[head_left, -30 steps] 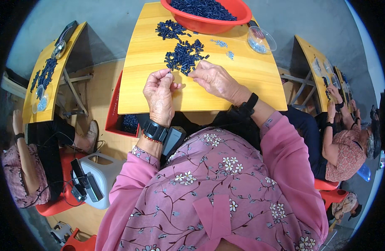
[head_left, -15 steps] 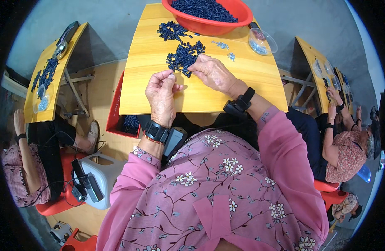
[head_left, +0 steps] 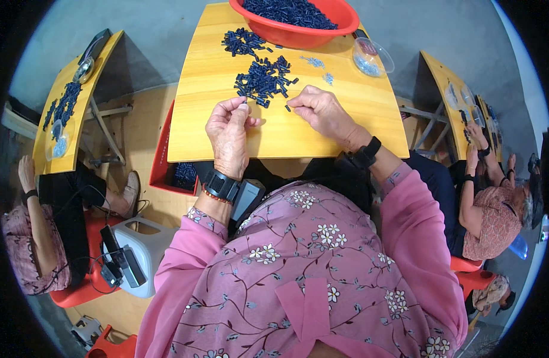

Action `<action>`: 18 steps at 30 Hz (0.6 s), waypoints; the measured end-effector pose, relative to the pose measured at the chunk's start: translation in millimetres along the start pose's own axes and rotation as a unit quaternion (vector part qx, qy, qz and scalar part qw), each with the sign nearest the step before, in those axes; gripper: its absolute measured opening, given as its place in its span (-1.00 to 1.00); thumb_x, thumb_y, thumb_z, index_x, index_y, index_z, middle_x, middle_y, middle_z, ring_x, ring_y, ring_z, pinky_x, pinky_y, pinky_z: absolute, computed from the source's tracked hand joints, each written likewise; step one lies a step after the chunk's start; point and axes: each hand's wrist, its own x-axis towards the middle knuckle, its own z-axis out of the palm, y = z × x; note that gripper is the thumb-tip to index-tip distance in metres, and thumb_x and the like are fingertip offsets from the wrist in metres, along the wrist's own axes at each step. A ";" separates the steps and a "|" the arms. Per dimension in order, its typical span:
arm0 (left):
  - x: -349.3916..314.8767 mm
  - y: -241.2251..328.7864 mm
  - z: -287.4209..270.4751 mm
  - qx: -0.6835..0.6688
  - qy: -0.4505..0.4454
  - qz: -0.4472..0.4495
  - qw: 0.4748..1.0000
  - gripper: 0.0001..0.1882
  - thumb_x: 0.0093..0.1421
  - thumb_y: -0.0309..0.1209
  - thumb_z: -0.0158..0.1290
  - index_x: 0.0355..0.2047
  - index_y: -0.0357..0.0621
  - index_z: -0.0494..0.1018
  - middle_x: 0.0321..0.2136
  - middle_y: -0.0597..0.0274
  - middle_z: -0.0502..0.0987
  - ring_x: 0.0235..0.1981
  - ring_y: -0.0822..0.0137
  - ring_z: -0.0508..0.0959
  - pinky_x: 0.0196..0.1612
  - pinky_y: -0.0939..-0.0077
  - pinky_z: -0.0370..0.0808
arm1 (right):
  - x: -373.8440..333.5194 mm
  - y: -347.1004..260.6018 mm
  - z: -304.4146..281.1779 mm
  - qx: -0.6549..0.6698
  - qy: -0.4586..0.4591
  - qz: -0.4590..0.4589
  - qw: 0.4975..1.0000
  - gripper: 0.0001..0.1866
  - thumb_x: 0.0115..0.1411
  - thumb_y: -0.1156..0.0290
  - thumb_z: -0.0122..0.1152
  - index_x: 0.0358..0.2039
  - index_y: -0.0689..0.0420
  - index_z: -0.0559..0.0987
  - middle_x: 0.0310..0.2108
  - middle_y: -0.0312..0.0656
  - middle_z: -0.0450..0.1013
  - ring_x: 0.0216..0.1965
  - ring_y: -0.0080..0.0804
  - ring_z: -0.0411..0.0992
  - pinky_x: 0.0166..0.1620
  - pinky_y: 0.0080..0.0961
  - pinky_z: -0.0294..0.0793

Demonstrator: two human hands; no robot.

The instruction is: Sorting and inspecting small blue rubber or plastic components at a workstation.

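My left hand (head_left: 228, 126) is closed in a pinch at the near side of a pile of small dark blue tubes (head_left: 263, 77). A dark piece shows at its thumb and index fingertips, mostly covered. My right hand (head_left: 327, 116) is also closed, to the right of that pile and low over the table. One small dark tube (head_left: 288, 108) is at its fingertips, apart from the pile. A second, smaller pile of tubes (head_left: 241, 42) lies farther back. Small pale bits (head_left: 314, 62) lie in two little groups beyond my right hand.
A red basin (head_left: 304, 34) full of dark tubes stands at the far edge of the yellow table (head_left: 197, 128). A clear tub (head_left: 368, 64) of pale bits sits at the back right. Below left is a red crate (head_left: 162, 164). People work at tables on both sides.
My right hand has pulled back to the right, off the pile's edge, with one tube now showing at its fingertips. The left hand has kept its pinch and place.
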 end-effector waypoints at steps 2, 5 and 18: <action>0.0 -1.0 0.0 0.006 -0.001 0.002 1.000 -0.86 0.23 -0.55 0.06 -0.20 -0.25 0.44 -0.41 0.24 0.48 -0.51 0.44 0.48 -0.31 0.53 0.57 | 0.3 0.2 1.1 0.034 0.020 0.024 0.999 -0.84 0.11 0.61 0.20 -0.26 0.25 0.61 -0.42 -0.10 0.46 -0.37 -0.21 0.47 -0.26 -0.43 0.48; -0.1 -1.9 0.6 0.016 -0.005 0.006 1.000 -0.87 0.23 -0.56 0.05 -0.20 -0.26 0.44 -0.40 0.23 0.49 -0.51 0.44 0.49 -0.32 0.53 0.57 | 4.4 -2.2 2.1 0.084 0.027 0.067 0.994 -0.86 0.12 0.60 0.20 -0.28 0.30 0.60 -0.40 -0.07 0.48 -0.37 -0.19 0.48 -0.26 -0.41 0.48; -4.8 1.8 4.9 0.067 -0.012 0.000 0.998 -0.85 0.18 -0.60 0.10 -0.21 -0.31 0.47 -0.36 0.23 0.53 -0.49 0.46 0.54 -0.34 0.58 0.58 | 12.7 -6.2 -2.8 -0.025 -0.032 0.048 0.998 -0.85 0.10 0.56 0.16 -0.31 0.32 0.59 -0.40 0.05 0.50 -0.34 -0.02 0.48 -0.24 -0.28 0.48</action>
